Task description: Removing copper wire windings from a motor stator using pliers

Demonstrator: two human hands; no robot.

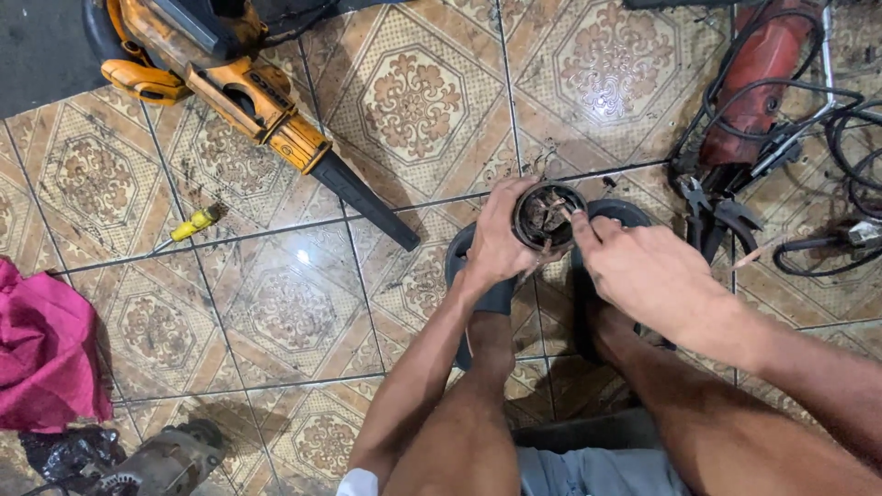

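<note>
My left hand (pixel 499 241) grips a round black motor housing (pixel 548 216) with copper windings showing inside its open end. It is held above my knees and black sandals. My right hand (pixel 638 271) is beside the housing on the right, its forefinger pointing into the rim and touching the inside edge. Nothing is held in the right hand.
An orange and black blower (pixel 257 101) lies at upper left on the patterned tile floor (pixel 294 303). A small yellow-handled screwdriver (pixel 188 227) lies left of centre. A red power tool (pixel 758 83), pliers (pixel 712 211) and black cables (pixel 854 156) are at right. A pink cloth (pixel 46 354) and a grey tool (pixel 165 464) are at lower left.
</note>
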